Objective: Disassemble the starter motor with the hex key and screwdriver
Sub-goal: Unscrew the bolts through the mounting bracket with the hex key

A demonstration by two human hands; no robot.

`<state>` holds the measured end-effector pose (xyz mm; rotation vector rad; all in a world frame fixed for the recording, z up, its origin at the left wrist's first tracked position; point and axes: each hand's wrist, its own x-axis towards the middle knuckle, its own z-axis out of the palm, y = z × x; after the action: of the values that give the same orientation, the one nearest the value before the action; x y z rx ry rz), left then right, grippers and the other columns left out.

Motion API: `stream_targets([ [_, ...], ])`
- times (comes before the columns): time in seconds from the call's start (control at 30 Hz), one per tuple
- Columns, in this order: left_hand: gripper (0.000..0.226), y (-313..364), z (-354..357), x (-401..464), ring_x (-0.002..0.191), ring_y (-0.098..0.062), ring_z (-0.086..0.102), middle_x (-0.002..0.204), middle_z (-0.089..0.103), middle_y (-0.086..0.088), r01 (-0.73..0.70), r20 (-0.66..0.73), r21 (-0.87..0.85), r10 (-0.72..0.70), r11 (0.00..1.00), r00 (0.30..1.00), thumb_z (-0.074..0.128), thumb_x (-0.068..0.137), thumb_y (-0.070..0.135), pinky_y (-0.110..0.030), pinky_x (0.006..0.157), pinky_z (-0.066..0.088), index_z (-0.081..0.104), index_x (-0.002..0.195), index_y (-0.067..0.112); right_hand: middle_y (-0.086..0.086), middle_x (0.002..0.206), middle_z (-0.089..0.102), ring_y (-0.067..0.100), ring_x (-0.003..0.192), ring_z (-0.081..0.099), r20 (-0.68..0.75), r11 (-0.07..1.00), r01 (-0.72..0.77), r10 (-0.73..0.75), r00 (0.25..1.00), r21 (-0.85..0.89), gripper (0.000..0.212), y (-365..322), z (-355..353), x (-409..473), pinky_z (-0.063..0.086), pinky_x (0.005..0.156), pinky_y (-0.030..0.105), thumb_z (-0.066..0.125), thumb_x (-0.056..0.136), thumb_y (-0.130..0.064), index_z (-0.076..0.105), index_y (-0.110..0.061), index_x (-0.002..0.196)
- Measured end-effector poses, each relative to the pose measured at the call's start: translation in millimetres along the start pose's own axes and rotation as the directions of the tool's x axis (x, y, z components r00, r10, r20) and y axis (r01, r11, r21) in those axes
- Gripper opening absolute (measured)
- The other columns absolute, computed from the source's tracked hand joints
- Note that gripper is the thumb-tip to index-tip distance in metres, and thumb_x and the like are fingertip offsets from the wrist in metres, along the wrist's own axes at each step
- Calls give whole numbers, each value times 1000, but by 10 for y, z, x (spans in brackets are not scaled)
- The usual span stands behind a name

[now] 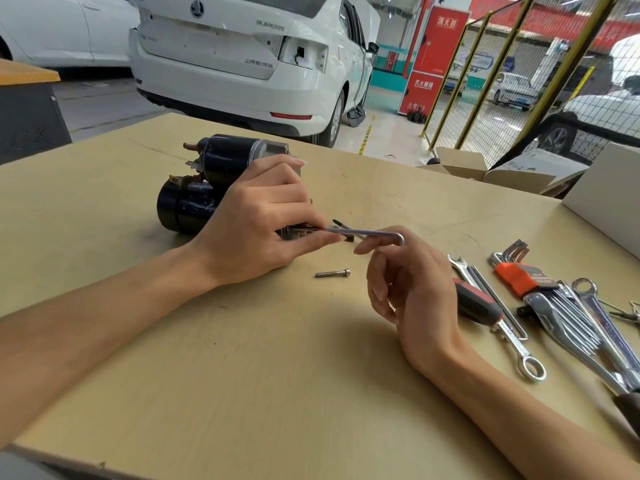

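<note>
Bright even light, soft shadows, wide-angle edge warp, bkgd soft

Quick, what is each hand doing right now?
Left hand: holds the starter motor, fingers pinching the hex key.
Right hand: fingers at the key's bent end.

Bare table (242,375) lies open in front, between the two forearms; a loose bolt (332,273) lies near its far edge; the starter motor (194,199) blocks the far left; screwdriver (476,304), wrenches (519,344) and hex key set (519,277) crowd the right side; cardboard boxes (485,171) close off the far right edge.
</note>
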<state>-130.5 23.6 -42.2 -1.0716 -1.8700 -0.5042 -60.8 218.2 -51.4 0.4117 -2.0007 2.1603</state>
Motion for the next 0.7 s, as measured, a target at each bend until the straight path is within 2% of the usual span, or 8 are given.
stream_targets([
  [0.1, 26, 8, 6, 3, 75, -21, 60, 70, 68, -1, 2, -5, -6, -2, 1000, 1000, 72, 90, 33, -38, 108, 39, 78, 82, 9, 4, 46, 39, 16, 41, 33, -50, 997, 35, -38, 998, -68, 40, -9, 27, -15, 26, 41, 17, 35, 95, -3, 68, -17, 78],
  [0.2, 30, 4, 9, 9, 75, -21, 60, 70, 67, -1, 16, -8, -15, -16, 1000, 1000, 71, 89, 36, -38, 108, 38, 76, 78, 9, 3, 47, 39, 15, 41, 33, -85, 995, 28, -36, 996, -95, 37, -10, 40, -10, 26, 40, 18, 34, 100, -1, 66, -16, 88],
  [0.3, 30, -3, 16, 3, 77, -18, 58, 70, 67, -1, 23, -8, -17, -23, 1000, 1000, 72, 88, 36, -37, 109, 38, 75, 76, 9, 0, 47, 41, 13, 39, 34, -133, 996, -37, 27, 991, -77, 30, 3, 20, 17, 26, 39, 16, 36, 103, -10, 64, -17, 94],
  [0.4, 31, -9, 20, 2, 76, -18, 58, 70, 67, -1, 20, -10, -17, -20, 1000, 1000, 73, 87, 37, -36, 109, 38, 75, 75, 9, 0, 47, 41, 12, 38, 34, -118, 996, -88, 88, 989, 2, 40, 21, -2, 37, 26, 40, 15, 38, 105, -30, 67, -20, 79],
  [0.47, 32, -11, 23, 0, 76, -17, 57, 70, 66, -1, 18, -12, -10, -18, 1000, 1000, 73, 87, 38, -35, 109, 37, 75, 75, 9, 1, 46, 40, 12, 39, 34, -55, 994, -98, 101, 993, 43, 51, 18, -4, 45, 27, 40, 17, 39, 99, -46, 68, -18, 67],
  [0.57, 31, -10, 22, 2, 76, -19, 58, 71, 67, -1, 10, -5, -5, -10, 1000, 1000, 73, 87, 37, -37, 109, 38, 75, 76, 8, 2, 43, 40, 13, 38, 33, 25, 995, -68, 67, 997, 70, 51, 18, -4, 35, 27, 41, 18, 46, 90, -53, 67, -15, 63],
  [0.63, 31, -11, 20, 5, 75, -21, 59, 70, 66, -2, 10, -4, -1, -10, 1000, 1000, 73, 87, 37, -37, 108, 38, 75, 76, 8, 1, 43, 39, 13, 38, 33, 42, 998, -21, 19, 999, 55, 41, 14, -9, 22, 26, 42, 17, 50, 82, -49, 66, -15, 65],
  [0.7, 30, -10, 24, 3, 75, -22, 60, 71, 67, -2, 12, 0, 7, -12, 1000, 1000, 73, 87, 36, -39, 108, 39, 76, 76, 8, 2, 45, 39, 15, 38, 33, 37, 1000, 10, -11, 999, 27, 29, 6, -12, 12, 25, 42, 16, 49, 79, -35, 66, -14, 68],
])
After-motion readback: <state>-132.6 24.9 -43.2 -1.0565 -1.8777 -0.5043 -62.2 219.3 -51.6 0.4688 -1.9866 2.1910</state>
